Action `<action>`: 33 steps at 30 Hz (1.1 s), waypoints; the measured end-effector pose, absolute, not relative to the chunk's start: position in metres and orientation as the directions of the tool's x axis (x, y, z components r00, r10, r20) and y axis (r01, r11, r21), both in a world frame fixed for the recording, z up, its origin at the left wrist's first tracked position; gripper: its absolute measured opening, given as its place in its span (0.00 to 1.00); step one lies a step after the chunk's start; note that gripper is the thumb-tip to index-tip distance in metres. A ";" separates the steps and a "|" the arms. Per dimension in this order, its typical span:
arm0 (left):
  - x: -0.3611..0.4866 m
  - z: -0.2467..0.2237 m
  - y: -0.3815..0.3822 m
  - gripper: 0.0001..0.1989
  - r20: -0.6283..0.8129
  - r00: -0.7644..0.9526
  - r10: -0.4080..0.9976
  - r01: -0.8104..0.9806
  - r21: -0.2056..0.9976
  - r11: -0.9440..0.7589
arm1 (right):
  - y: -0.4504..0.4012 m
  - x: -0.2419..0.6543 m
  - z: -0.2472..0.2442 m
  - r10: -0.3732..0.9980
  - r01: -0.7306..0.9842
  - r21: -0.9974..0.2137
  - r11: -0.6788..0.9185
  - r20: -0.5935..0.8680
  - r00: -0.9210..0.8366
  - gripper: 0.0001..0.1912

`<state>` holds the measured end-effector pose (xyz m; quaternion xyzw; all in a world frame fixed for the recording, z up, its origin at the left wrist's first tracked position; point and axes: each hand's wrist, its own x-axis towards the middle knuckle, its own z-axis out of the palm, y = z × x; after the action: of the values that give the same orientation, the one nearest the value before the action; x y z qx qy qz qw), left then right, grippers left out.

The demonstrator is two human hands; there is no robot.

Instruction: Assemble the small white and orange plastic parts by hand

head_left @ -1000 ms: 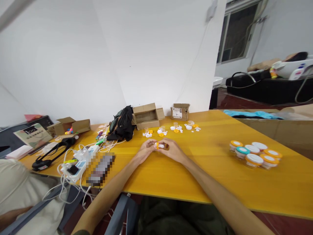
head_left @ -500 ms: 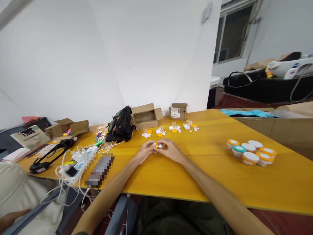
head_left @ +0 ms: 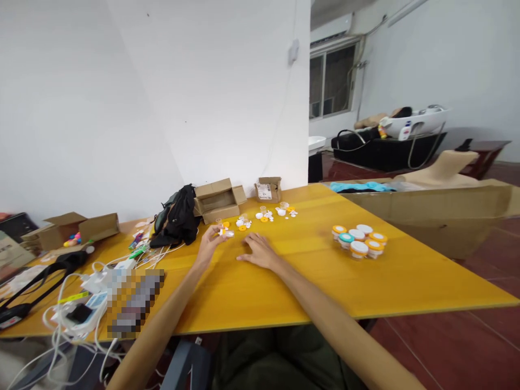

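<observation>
My left hand (head_left: 208,247) is closed on a small white and clear piece (head_left: 228,233), pinched at the fingertips above the table; its exact kind is too small to make out. To its right, my right hand (head_left: 260,251) is apart from it, fingers and thumb spread low over the table with nothing visible in them. Just beyond both hands lie small groups of loose parts: white discs (head_left: 281,212), orange rings (head_left: 264,219) and clear cups (head_left: 263,209). Farther right stands a cluster of clear jars with orange, white and teal lids (head_left: 359,248).
Behind the parts stand an open cardboard box (head_left: 219,208), a smaller box (head_left: 268,190) and a black bag (head_left: 179,216). At left lie a power strip (head_left: 97,303) with tangled white cables and a pixelated dark object (head_left: 138,306). The yellow table (head_left: 317,287) ends at right.
My hands have come apart; earlier both held a small white and orange piece together. My right hand has opened and let go. The view has swung to the right.
</observation>
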<state>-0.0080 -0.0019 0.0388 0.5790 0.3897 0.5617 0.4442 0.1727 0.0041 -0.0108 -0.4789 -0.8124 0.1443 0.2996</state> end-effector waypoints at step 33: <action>0.227 -0.001 0.026 0.38 0.080 0.663 0.745 0.444 0.759 -0.477 | -0.003 0.149 -0.004 0.635 0.586 -0.251 0.770 0.391 -0.667 0.05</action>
<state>0.2269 0.0256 -0.0009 0.8346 0.3560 0.2048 0.3671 0.1493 -0.0030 -0.0037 -0.3349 -0.9114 0.0521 0.2335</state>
